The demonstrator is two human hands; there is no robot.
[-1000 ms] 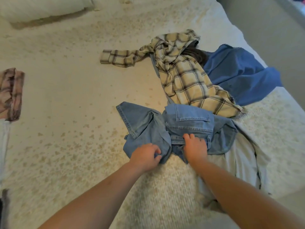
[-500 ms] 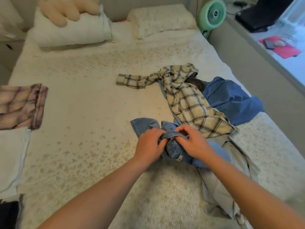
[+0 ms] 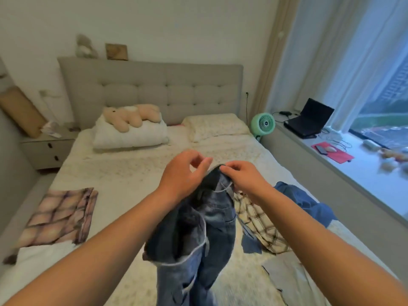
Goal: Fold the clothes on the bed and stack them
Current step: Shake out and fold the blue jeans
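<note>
A pair of blue denim jeans [image 3: 205,235] hangs in the air above the bed [image 3: 123,173]. My right hand [image 3: 240,177] pinches the waistband at its top. My left hand [image 3: 183,173] is right beside it at the waistband, thumb and fingers curled, its grip partly hidden. On the bed to the right lie a cream plaid shirt [image 3: 262,226], a blue garment [image 3: 309,204] and a pale grey garment [image 3: 293,281]. At the left edge lie a folded pink plaid piece [image 3: 59,217] and a white folded piece [image 3: 44,257].
Two pillows [image 3: 130,135] and a plush bear [image 3: 130,114] sit at the padded headboard. A nightstand [image 3: 47,149] stands left of the bed. A green fan [image 3: 263,123], a laptop [image 3: 309,119] and small items are along the window ledge on the right.
Both hands have lifted the jeans off the bed and raised them up in front. The view has tilted up, showing the headboard and the window.
</note>
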